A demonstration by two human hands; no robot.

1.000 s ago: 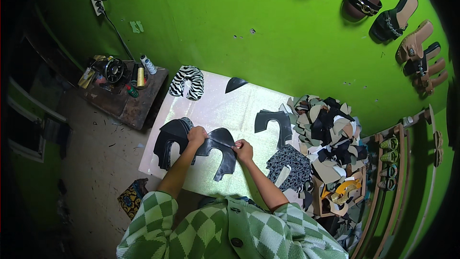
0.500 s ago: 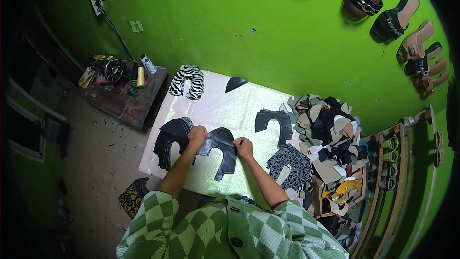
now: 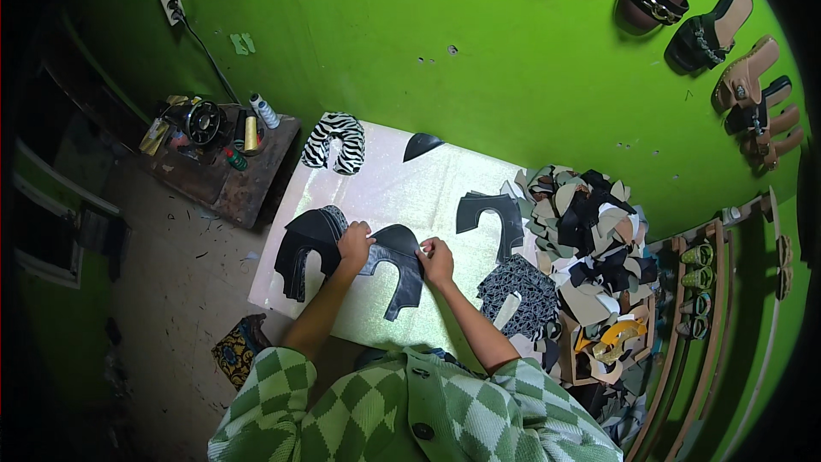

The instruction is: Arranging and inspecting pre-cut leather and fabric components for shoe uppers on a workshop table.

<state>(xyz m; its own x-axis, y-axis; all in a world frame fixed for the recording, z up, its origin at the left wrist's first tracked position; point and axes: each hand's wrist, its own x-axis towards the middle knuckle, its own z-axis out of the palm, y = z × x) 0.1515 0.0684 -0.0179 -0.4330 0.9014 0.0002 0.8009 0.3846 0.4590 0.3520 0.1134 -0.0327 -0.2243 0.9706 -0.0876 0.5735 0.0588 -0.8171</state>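
Note:
A black arched shoe upper piece (image 3: pixel 404 284) lies in front of me on the pale shiny table, with a dark half-moon piece (image 3: pixel 396 239) over its top. My left hand (image 3: pixel 354 247) is closed at the left edge of these pieces, fingers bent. At their right edge my right hand (image 3: pixel 438 263) pinches with thumb and fingertips; the exact contact is small to make out. Just left of my left hand sits a stack of similar black upper pieces (image 3: pixel 301 244), partly covered by that hand and forearm.
Zebra-print pieces (image 3: pixel 335 144) and a black half-moon piece (image 3: pixel 422 146) lie on the table's far side. Black arched pieces (image 3: pixel 492 216), a patterned grey stack (image 3: pixel 518 295) and a scrap heap (image 3: pixel 590 231) crowd the right. A sewing machine (image 3: pixel 203 123) stands left.
Both hands have shifted slightly and their fingers have changed position at the edges of the half-moon piece. The half-moon piece and the upper piece have moved slightly away from me.

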